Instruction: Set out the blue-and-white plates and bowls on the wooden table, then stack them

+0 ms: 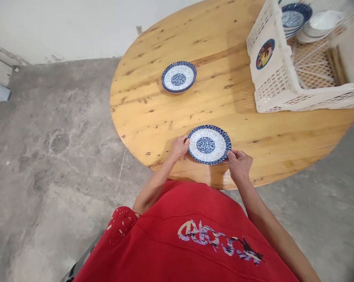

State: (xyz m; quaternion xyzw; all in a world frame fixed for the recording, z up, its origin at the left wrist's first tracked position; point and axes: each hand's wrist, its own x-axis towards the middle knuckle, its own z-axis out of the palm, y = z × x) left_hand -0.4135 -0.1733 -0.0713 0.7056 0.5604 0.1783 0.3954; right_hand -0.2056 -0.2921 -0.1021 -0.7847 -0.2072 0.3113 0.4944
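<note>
A blue-and-white patterned plate [209, 144] lies near the front edge of the round wooden table [153, 117]. My left hand [179, 147] grips its left rim, and my right hand [239, 164] grips its lower right rim. A second plate of the same pattern [178, 76] sits farther back on the table, apart from both hands.
A white plastic crate [273, 74] stands at the table's right side, holding stacked blue-patterned bowls [294, 17] and white dishes [322, 24]. Bare concrete floor [53, 156] surrounds the table. A white wall runs along the back.
</note>
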